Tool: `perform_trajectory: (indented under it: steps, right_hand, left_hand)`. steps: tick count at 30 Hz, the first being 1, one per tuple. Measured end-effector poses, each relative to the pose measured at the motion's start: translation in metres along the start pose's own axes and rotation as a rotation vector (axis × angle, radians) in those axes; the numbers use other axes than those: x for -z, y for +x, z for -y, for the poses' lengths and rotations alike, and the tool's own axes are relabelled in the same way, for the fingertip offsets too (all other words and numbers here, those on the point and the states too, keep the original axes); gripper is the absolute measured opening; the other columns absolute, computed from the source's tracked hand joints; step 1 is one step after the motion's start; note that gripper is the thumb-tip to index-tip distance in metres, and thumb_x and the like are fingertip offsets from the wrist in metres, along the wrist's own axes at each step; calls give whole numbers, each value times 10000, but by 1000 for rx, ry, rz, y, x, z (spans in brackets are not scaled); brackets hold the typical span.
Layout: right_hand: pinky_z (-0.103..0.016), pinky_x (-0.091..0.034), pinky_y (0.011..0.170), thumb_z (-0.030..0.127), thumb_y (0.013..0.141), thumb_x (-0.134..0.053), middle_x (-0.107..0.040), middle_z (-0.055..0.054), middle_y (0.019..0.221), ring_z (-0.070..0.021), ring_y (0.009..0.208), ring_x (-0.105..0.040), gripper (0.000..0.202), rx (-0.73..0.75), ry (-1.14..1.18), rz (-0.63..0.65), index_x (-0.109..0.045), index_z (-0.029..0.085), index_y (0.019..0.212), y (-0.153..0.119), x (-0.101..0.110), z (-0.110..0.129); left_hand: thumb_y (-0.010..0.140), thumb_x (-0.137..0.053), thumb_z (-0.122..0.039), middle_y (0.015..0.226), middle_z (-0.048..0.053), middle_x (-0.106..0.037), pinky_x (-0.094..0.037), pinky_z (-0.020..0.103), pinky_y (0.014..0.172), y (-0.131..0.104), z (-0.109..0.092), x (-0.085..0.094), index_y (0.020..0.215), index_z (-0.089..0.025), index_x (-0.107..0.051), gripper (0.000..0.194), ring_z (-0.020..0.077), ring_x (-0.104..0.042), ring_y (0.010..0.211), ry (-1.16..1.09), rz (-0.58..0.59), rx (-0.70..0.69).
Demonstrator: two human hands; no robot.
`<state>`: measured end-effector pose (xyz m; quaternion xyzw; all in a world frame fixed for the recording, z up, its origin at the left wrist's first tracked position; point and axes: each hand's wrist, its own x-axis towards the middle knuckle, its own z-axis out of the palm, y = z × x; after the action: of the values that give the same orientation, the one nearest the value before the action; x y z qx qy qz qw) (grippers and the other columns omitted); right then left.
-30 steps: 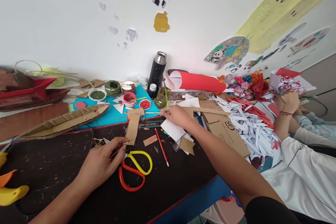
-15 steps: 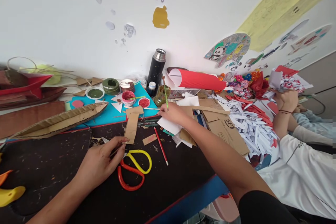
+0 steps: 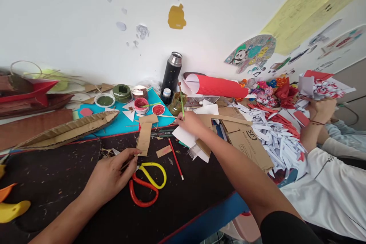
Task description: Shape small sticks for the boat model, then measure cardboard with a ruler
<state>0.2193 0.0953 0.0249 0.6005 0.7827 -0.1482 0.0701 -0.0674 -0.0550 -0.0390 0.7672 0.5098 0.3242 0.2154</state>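
Observation:
My left hand (image 3: 111, 169) is closed in a pinch on what looks like a thin stick, mostly hidden by the fingers. Just beyond it lies a folded cardboard strip (image 3: 145, 137); scissors (image 3: 156, 186) with red and yellow handles rest beside the hand. Farther off, my right hand (image 3: 188, 122) is closed over white paper (image 3: 183, 136). A green paintbrush (image 3: 182, 103) rises from its fingers, bristles up, in front of a jar (image 3: 174, 107) of murky liquid. A thin pale stick (image 3: 167, 116) meets the same fingertips, near a lid of red paint (image 3: 158, 109).
Paint pots (image 3: 122, 93) stand on blue card (image 3: 120, 118). A cardboard boat shape (image 3: 71, 129) lies left, a red pencil (image 3: 175, 159) in front. A black flask (image 3: 171, 70) stands behind. At right are flattened cardboard (image 3: 247, 137), folded paper pieces (image 3: 271, 137) and another person's hands (image 3: 321, 110).
The whole view has shifted slightly. Both my hands keep nearly the same place and grip. The other person's hands at the right have moved a little to the right.

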Motion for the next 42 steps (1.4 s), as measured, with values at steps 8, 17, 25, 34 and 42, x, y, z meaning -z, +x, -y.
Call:
perform_trajectory:
  steps: [8,17,25,34,42]
  right_hand:
    - [-284,-413,746,307,1083,-581,-832,-96,1088,-230,949,-736,266,27,-19,-45,-817,185,1102,-4,-3,-2]
    - [-294,-442,803,350,1102,-549,-832,-97,1124,-248,984,-749,290,41,-41,-98,-798,204,1120,-7,-10,-8]
    - [-304,-428,762,360,1121,-487,-837,-108,1054,-262,951,-759,335,22,-36,-157,-774,187,1141,-16,-10,-7]
    - [-313,-461,811,378,1124,-473,-846,-90,1043,-267,970,-773,354,113,-31,-139,-743,235,1301,-35,-5,32]
    - [-366,-523,891,449,1118,-491,-833,-115,1165,-311,1088,-772,447,150,-64,-77,-640,259,1494,-21,-12,64]
  left_hand:
    - [1080,-502,-414,893,-14,-855,-515,232,552,-2,2,0,1153,-255,-688,256,172,-786,641,13,-1,-11]
    - [1071,-510,-390,828,-29,-834,-497,230,535,1,-2,0,1138,-251,-688,236,161,-763,601,2,-15,-9]
    - [1054,-526,-349,732,-61,-784,-480,216,529,2,-7,2,1108,-247,-683,195,131,-713,537,-27,-21,0]
    - [1064,-503,-346,722,-60,-781,-474,230,538,2,-8,1,1108,-244,-683,212,138,-715,540,-24,-21,-7]
    - [1076,-480,-366,805,-16,-820,-515,247,582,1,-6,-1,1125,-235,-692,254,166,-762,621,-25,-6,6]
